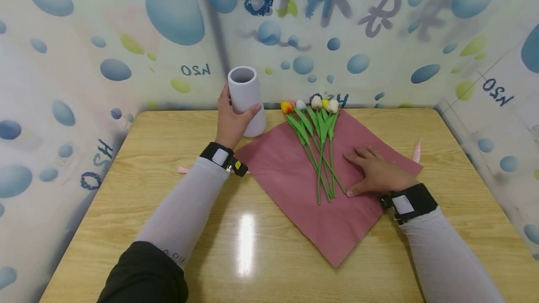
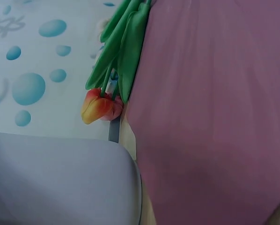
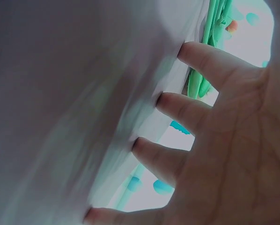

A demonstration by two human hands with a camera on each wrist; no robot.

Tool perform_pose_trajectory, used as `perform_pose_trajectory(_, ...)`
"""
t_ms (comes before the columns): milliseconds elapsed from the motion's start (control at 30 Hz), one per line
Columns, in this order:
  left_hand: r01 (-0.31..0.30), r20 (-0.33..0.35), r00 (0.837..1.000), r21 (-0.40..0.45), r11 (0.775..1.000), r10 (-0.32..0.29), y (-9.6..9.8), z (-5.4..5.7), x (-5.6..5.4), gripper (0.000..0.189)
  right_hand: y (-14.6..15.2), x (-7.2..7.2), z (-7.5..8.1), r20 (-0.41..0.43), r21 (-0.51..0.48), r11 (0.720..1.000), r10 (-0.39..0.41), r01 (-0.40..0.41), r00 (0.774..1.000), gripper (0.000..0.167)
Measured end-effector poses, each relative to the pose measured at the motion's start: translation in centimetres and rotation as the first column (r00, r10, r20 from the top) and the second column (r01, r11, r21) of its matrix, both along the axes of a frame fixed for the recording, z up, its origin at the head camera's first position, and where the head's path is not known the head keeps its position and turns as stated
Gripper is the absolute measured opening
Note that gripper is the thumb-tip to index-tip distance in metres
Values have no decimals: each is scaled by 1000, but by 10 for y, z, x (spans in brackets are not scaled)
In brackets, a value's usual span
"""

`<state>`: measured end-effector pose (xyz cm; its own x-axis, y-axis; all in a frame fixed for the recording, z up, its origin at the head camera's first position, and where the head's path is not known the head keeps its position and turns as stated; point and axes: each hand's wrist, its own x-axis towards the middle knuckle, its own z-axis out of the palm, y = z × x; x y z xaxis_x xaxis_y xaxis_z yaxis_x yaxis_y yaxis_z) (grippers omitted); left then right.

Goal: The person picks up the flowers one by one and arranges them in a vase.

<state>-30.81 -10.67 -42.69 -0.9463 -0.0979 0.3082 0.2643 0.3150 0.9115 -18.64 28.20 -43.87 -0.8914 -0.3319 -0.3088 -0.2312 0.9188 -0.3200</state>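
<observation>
My left hand (image 1: 233, 123) grips a tall white vase (image 1: 247, 95) at the back edge of the table, thumb across its front and fingers on its left side. In the left wrist view the vase (image 2: 60, 180) fills the lower left corner. Right of it lies a square of dusty-pink wrapping paper (image 1: 290, 195), set cornerwise. On the paper rests a bunch of artificial tulips (image 1: 322, 127) with crossing green stems, heads toward the wall. My right hand (image 1: 376, 172) is spread, its fingertips touching the paper, thumb right at the stem ends.
Light pink ribbon shows at the right (image 1: 417, 151) and left (image 1: 183, 170) of the paper, partly hidden beneath it. The wooden table (image 1: 168, 256) meets a patterned backdrop (image 1: 269, 36) behind and at both sides.
</observation>
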Motion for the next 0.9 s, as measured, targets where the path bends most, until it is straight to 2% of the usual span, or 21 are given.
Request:
perform_pose_trajectory(433,-4,5,1000,-25,1000,4,-2,-1,-2,94,-2,0,3,4,8,1000,-1,1,1000,112)
perform_pose_trajectory(667,11,23,1000,6,1000,-11,2,22,18,90,-1,0,3,2,10,1000,0,0,1000,112)
perform_pose_trajectory(900,20,11,1000,11,1000,-20,-7,22,22,89,-2,1,3,11,10,1000,-10,10,1000,112)
